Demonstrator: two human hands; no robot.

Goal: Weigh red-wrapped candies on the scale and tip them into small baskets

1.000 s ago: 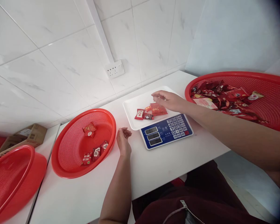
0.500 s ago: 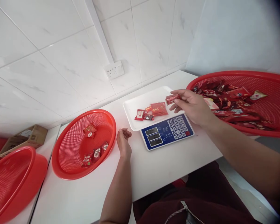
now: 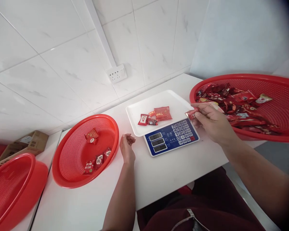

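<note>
Head view: candy beside scale edge

Shop packing corner, weighing scale, candy baskets, tiled walls

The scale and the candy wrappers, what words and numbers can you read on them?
"7 8 9", "4 5 6", "1 2 3", "0": keypad of the scale.
Scale's three display windows and the small label beside them: too blurred to read.
Wrappers on the white tray, in both red baskets, and the candy in the right hand: print too small to read.
</note>
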